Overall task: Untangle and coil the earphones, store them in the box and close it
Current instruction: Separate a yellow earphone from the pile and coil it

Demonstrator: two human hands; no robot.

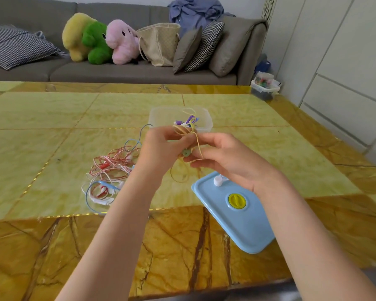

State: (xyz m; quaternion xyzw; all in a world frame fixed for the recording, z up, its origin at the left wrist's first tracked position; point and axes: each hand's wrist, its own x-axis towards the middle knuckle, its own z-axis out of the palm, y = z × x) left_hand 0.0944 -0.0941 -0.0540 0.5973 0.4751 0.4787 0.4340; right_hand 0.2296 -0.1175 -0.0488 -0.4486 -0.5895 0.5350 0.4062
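Observation:
My left hand [161, 146] grips a small coil of yellow earphone cable [183, 130] above the table. My right hand [224, 158] pinches the same cable, whose loose end hangs down in a loop [178, 177] to the tabletop. A greenish earbud [186, 153] shows between the two hands. Behind them stands the clear plastic box [161, 115], holding purple and white earphones [186, 122]. A tangle of red, white and blue earphones [109, 172] lies on the table to the left. The light blue lid [237, 220] with a yellow knob lies at the right, a white earbud [218, 181] on it.
The table [52, 118] is yellow-green and amber marble. Its far right corner carries a small clear container [264, 88]. Beyond the table is a grey sofa [117, 72] with plush toys, cushions and a woven bag.

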